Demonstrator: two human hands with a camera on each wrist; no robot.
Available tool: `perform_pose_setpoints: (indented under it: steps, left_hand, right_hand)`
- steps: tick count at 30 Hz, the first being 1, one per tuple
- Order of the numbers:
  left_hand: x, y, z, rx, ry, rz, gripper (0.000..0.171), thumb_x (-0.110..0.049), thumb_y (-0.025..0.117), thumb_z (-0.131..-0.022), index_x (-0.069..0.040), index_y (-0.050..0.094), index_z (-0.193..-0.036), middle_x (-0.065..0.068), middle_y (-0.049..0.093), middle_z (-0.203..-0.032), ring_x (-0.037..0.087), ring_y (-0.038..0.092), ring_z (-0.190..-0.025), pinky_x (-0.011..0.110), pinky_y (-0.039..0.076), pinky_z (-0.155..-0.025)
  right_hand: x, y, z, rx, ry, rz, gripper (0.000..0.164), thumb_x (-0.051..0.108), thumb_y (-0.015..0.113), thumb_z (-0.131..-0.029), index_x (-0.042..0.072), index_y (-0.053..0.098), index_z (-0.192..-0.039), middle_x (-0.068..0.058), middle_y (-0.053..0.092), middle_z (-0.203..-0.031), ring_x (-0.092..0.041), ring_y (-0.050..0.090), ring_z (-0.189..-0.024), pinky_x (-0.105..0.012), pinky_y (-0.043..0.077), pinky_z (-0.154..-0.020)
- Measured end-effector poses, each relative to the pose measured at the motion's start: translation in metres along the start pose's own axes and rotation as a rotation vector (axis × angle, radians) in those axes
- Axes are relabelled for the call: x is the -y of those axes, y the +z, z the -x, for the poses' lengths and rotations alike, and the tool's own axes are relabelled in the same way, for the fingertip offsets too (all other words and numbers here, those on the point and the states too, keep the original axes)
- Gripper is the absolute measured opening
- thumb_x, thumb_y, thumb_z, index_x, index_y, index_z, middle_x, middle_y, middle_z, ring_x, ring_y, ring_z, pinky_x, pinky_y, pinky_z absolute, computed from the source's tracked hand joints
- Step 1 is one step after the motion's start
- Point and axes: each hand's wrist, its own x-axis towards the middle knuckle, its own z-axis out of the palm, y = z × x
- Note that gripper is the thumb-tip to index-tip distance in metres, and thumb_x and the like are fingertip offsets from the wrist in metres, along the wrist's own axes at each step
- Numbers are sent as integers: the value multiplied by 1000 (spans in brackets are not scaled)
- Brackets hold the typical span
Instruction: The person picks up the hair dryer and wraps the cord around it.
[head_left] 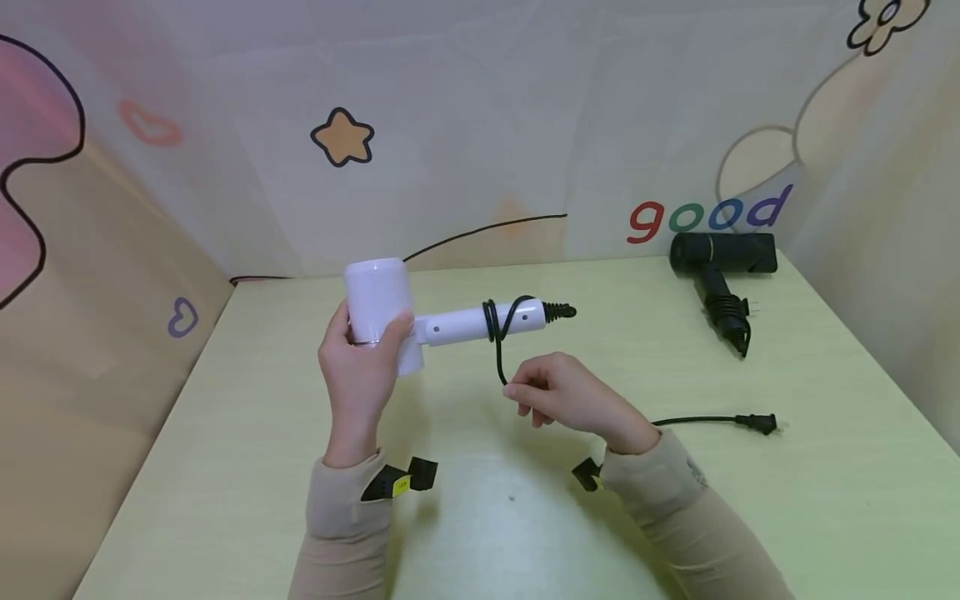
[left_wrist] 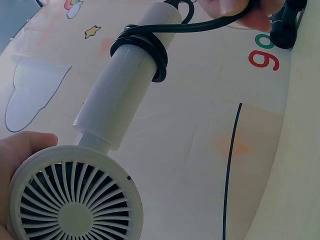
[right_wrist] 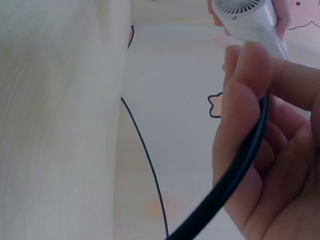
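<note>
A white hair dryer (head_left: 457, 327) is held up over the table, its handle pointing right. My left hand (head_left: 358, 367) grips the dryer's barrel, thumb on the near side. The slatted round grille (left_wrist: 75, 218) faces the left wrist camera. A black cord (head_left: 499, 360) is wound around the handle in a few loops. My right hand (head_left: 562, 393) pinches the cord below the handle between thumb and fingers. In the right wrist view the cord (right_wrist: 220, 195) runs out past the fingers. Its plug (head_left: 756, 423) appears to the right of my right wrist, near the tabletop.
A black hair dryer (head_left: 723, 252) lies at the back right of the table (head_left: 225, 467), its cord bundled around its handle. Behind the table hangs a printed cloth (head_left: 480, 125) with a star and the word "good". A small speck lies near the front.
</note>
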Motion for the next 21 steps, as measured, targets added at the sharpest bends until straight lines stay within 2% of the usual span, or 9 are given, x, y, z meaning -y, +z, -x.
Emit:
perform_pose_setpoints:
  steps: [6,10,15,21]
  left_hand:
    - [-1,-1,0,0,-24,3,58,-27,75,-78,-10,54,-129,11,60,-109,24,61,-93,40,55,-74]
    - [-1,0,-1,11,-47,9,58,-27,74,-78,-9,54,-129,11,60,-110,25,62,-93,40,56,-73]
    - [-2,0,-1,29,-83,11,59,-27,73,-79,-9,53,-131,12,60,-110,26,63,-93,41,56,-73]
    - [-4,0,1,85,-123,-4,62,-29,72,-80,-9,49,-134,13,57,-115,29,62,-96,44,56,-75]
  right_hand:
    - [-8,2,-7,-52,29,-26,25,24,61,-92,4,64,-78,-10,62,-67,-16,57,-55,-30,52,-57]
    - [-14,4,-11,-91,63,-56,29,28,61,-92,4,64,-74,-15,63,-67,-15,57,-55,-30,51,-58]
    - [-18,4,-13,-142,77,-44,34,33,60,-92,6,63,-71,-12,62,-64,-16,57,-55,-29,49,-57]
    - [-23,1,-16,-221,94,5,37,37,60,-91,7,63,-70,-6,62,-61,-18,58,-56,-26,44,-53]
